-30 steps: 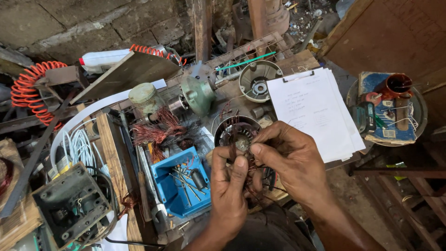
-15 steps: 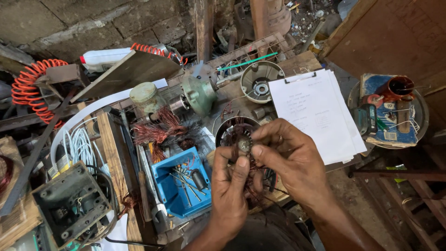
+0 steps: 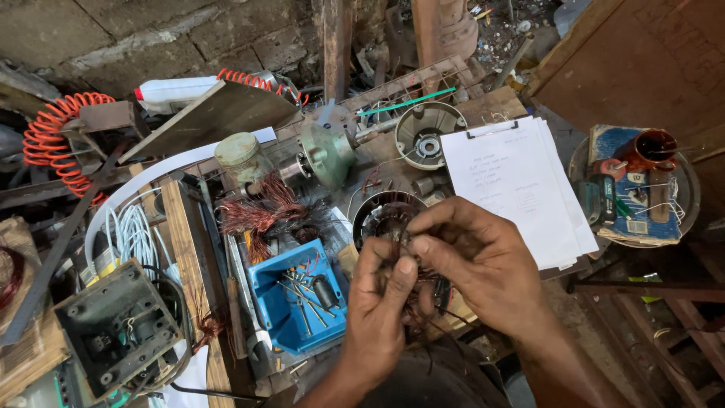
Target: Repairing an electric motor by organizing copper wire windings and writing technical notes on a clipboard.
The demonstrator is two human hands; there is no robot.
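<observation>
My two hands meet at the middle of a cluttered workbench, over a dark round motor stator [image 3: 380,214] with copper windings. My left hand [image 3: 381,306] comes up from below, its thumb and fingers pinched on the dark wound part [image 3: 432,296] held between the hands. My right hand [image 3: 487,257] reaches in from the right, and its fingertips press on the same spot against the left thumb. The fingers hide whatever small piece sits at that spot.
A blue plastic box [image 3: 283,281] of screws and small tools lies left of my hands. A tangle of copper wire [image 3: 260,213], a green motor housing [image 3: 328,155] and a round end cap [image 3: 427,136] lie behind. A clipboard with papers [image 3: 513,189] and a round tool tray [image 3: 683,198] are on the right.
A small round metal piece showed between my fingertips before; my fingers now close over it. Both hands stay in nearly the same place.
</observation>
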